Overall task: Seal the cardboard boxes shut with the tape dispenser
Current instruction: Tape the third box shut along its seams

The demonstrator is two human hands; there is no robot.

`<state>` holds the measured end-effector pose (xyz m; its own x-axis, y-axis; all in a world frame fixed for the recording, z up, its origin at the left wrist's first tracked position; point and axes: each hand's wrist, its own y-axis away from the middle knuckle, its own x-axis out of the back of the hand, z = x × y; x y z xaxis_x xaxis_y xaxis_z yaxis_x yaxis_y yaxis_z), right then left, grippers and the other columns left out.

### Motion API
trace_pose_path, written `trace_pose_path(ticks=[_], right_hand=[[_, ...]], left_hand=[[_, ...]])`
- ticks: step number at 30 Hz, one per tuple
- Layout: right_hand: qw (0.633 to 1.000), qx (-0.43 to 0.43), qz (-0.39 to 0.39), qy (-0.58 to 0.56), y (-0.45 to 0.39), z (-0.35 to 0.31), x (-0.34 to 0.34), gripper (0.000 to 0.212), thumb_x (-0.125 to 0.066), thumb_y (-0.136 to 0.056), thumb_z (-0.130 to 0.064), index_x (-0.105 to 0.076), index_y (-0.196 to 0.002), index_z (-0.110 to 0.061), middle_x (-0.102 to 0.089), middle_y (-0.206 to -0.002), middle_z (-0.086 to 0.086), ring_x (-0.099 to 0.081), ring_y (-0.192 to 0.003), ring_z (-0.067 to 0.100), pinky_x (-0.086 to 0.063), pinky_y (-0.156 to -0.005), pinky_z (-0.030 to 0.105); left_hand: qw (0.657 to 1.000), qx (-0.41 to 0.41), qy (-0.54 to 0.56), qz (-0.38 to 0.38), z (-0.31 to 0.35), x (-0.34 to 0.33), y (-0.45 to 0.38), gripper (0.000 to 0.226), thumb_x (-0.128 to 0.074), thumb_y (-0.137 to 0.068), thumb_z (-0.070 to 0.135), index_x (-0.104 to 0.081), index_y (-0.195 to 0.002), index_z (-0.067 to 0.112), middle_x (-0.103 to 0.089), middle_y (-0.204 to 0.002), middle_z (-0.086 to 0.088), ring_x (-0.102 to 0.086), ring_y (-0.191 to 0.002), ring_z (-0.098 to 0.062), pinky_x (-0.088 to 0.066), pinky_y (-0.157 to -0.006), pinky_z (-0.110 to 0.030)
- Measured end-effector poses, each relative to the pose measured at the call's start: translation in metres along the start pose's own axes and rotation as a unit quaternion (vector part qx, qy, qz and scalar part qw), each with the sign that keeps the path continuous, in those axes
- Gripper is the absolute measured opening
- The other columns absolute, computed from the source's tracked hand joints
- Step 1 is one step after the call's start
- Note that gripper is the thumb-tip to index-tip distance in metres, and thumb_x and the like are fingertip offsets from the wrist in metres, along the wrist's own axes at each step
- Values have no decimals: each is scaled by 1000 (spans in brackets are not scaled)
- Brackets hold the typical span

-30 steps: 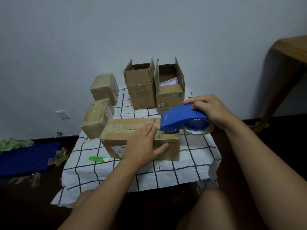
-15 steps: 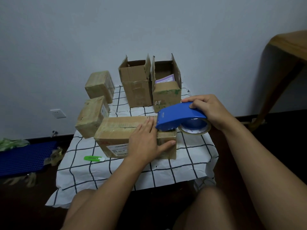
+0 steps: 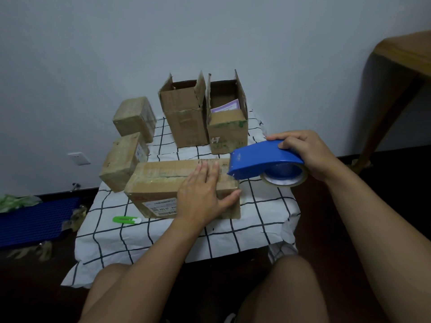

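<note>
- On the long box (image 3: 163, 180), the left hand (image 3: 203, 194) stays pressed flat, fingers straight.
- The right hand (image 3: 305, 155) still grips the tape dispenser (image 3: 261, 159), hardly moved; sealing is probably only starting.

A low table is being covered by a checked cloth (image 3: 256, 220) at frame center; 5 cardboard boxes (image 3: 163, 183) and a green cutter (image 3: 126, 220) are being carried on it.

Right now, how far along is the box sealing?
Done, apparently: two small boxes at left look closed. In hand: left hand presses the long box; right hand holds the tape dispenser at its right end. Left: two open boxes behind.
</note>
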<state>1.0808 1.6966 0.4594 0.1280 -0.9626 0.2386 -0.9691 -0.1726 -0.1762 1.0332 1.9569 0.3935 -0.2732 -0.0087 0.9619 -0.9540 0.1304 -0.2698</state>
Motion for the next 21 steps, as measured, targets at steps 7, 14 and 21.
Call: trace_pose_path(ticks=[7, 14, 21], right_hand=[[1000, 3, 8, 0, 7, 3, 16, 30, -55, -74, -24, -80, -84, -36, -75, -92, -19, -63, -81, -5, -45, -67, 8], [1000, 0, 17, 7, 11, 3, 21, 30, -54, -74, -24, -79, -91, -30, -74, -94, -20, -63, -85, -9, -44, -69, 7], [1000, -4, 19, 4, 15, 8, 24, 31, -54, -76, -24, -79, -90, -35, -74, -94, -23, -63, -84, -9, -44, -68, 7]], left_hand=[[1000, -9, 3, -10, 4, 4, 2, 88, -6, -78, 87, -20, -152, 41, -23, -160, -10, -19, -148, -22, -20, -117, -38], [995, -99, 20, 17, 20, 5, 3, 71, -12, -94, 62, -18, -155, 26, -22, -160, 3, -16, -149, -14, -17, -121, -36], [994, -108, 28, 9, 19, 0, 1, 61, -15, -97, 61, -15, -153, 37, -22, -159, 12, -20, -147, -13, -19, -118, -39]])
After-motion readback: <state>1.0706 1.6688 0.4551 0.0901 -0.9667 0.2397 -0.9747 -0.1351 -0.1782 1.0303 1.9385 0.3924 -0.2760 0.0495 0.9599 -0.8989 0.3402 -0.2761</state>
